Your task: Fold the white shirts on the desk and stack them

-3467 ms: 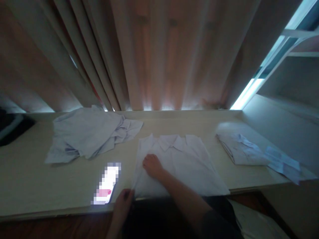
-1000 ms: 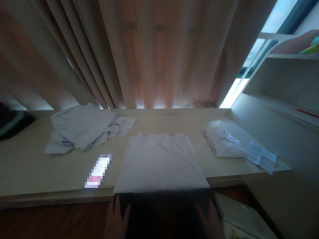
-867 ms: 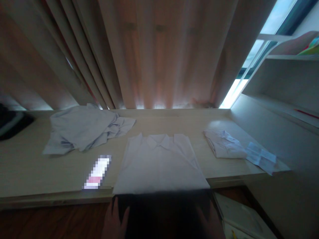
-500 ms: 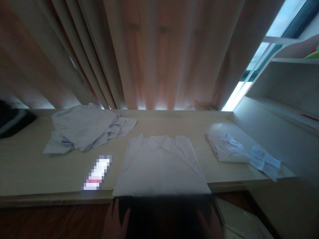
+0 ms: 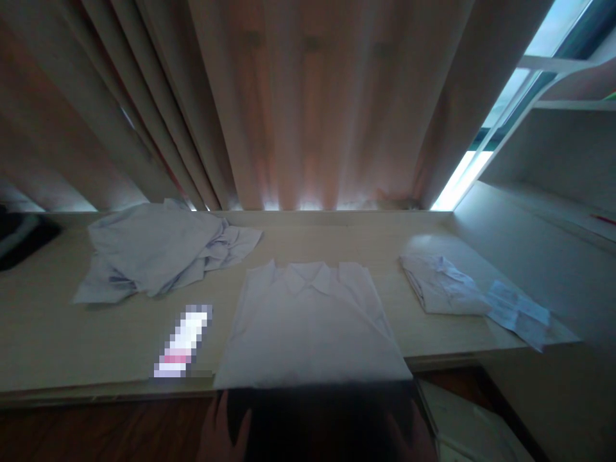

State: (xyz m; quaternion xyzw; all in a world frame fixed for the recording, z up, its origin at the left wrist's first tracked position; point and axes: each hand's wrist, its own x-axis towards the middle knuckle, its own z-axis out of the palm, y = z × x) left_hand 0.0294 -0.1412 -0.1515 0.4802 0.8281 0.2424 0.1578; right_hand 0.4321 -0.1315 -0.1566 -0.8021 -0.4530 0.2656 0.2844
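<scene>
**Operator A:** Status of both hands, please.

**Operator B:** I have my left hand [image 5: 222, 428] and my right hand [image 5: 409, 436] below the near edge of the table [image 5: 58, 333], one under each lower corner of the white shirt [image 5: 312, 321]. The left grip looks spread, thumb apart from the fingers, against a dark surface under the hem. I cannot tell whether it pinches cloth. The right grip is too dim to read; I cannot tell its state.

**Operator A:** Where does the shirt lie?

**Operator B:** Flat on the table, collar away from me, hem hanging just over the near edge. The lit phone [image 5: 183, 341] lies just beside its left side. A loose heap of pale shirts [image 5: 154, 256] sits at the far left, well apart. A folded shirt [image 5: 440, 285] lies to the right, with a paper slip [image 5: 520, 311] touching it.

**Operator A:** Procedure for handling the hem?

**Operator B:** In my judgement: take each corner evenly, keep the hem line straight, and lift both sides together so the front stays smooth. Keep the left corner off the phone, since a drag there would shift it. Check the collar for squareness before pressing any crease.
</scene>
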